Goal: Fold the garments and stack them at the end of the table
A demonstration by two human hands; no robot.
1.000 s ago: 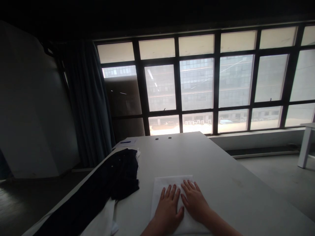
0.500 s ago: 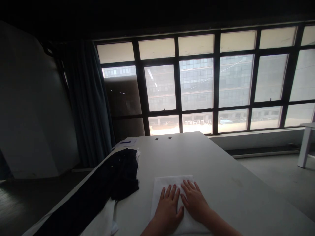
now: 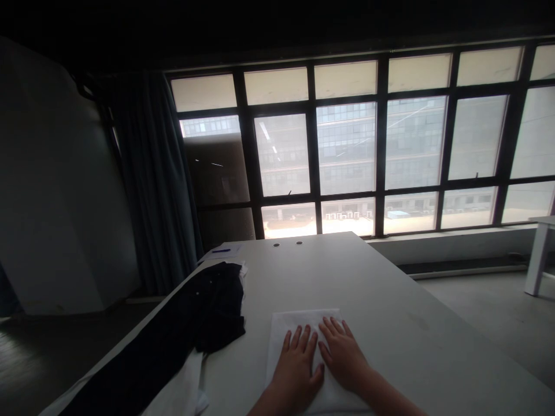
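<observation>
Left hand [image 3: 297, 370] and right hand [image 3: 344, 355] rest palm-down on the white sheet [image 3: 278, 330], fingers apart; left of that sheet, a dark garment [image 3: 182, 323] lies on the table [image 3: 312, 277]

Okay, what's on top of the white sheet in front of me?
Your left hand and right hand rest palm-down on the white sheet. The parts of its surface beneath them are covered, so I can't see anything there.
</observation>
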